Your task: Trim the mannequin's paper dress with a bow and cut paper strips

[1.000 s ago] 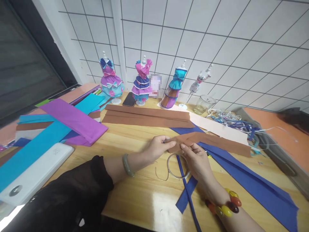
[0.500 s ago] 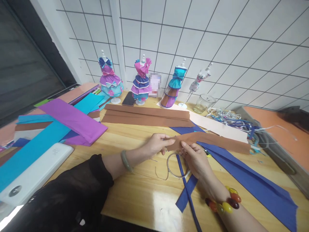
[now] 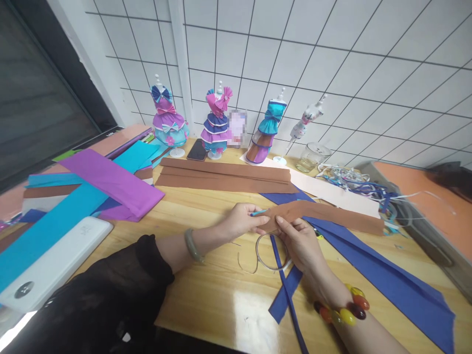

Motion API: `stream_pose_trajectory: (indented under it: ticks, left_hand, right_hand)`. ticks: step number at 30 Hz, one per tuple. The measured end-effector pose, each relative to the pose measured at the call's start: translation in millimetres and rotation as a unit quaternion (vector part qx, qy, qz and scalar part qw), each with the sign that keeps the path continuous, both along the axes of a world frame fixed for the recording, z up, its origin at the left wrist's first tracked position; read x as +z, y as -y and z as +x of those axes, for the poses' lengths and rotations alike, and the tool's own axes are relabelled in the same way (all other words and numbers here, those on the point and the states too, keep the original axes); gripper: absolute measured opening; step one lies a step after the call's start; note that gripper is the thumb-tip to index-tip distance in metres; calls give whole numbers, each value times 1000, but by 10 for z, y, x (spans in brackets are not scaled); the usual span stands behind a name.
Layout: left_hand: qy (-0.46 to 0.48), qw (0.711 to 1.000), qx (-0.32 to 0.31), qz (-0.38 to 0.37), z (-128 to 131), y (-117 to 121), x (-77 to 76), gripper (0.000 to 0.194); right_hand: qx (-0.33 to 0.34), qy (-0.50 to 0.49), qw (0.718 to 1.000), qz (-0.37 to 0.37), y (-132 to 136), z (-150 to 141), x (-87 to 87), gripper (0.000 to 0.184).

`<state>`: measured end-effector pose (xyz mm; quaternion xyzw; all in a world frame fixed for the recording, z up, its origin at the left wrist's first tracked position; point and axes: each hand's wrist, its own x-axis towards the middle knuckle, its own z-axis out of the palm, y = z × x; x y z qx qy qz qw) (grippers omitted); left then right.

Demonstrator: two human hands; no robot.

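Turquoise edge (image 3: pixel 258 213) emerged, left grip (image 3: pixel 241 220); brown strip (image 3: pixel 326 214) extends past right grip (image 3: pixel 302 244).

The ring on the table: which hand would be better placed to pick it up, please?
Probably the right hand: it sits beside the ring; the left hand is farther off. Both hold the brown strip.

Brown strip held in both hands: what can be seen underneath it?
Blue fabric shows beyond both long edges of the brown strip, seemingly passing beneath it. Whether that is one piece, and what else lies under the middle, cannot be seen: the strip covers it.
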<state>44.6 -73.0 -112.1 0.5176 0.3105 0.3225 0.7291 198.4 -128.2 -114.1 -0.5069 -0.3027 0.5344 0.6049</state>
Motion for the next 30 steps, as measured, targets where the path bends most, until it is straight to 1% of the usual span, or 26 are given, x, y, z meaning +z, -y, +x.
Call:
stream_pose_trajectory:
  ticks: [6,10,14,18,21,26,30]
  left_hand:
    - [-7,1000,-24,6,-2,-9,-35,38]
    - [-24,999,-32,21,-8,-4,-56,41]
    - [-20,999,-35,28,-18,10,-73,42]
    - [2,999,-45,1,-19,20,-68,41]
    - [14,999,-44,-24,-19,19,-65,42]
    - [-2,998,-41,-50,-17,16,-59,42]
    - [-6,997,-36,-68,-3,28,-33,40]
  right_hand:
    - [34,14,999,15,-5,-1,-8,21]
    - [24,30,999,17,-1,-7,0,20]
    - [31,29,999,19,3,-8,7,19]
    - [27,11,999,27,3,-4,-1,18]
    - [16,17,999,37,3,-2,-15,19]
    - [10,42,998,52,1,3,-39,22]
    - [9,63,997,48,-3,20,-61,24]
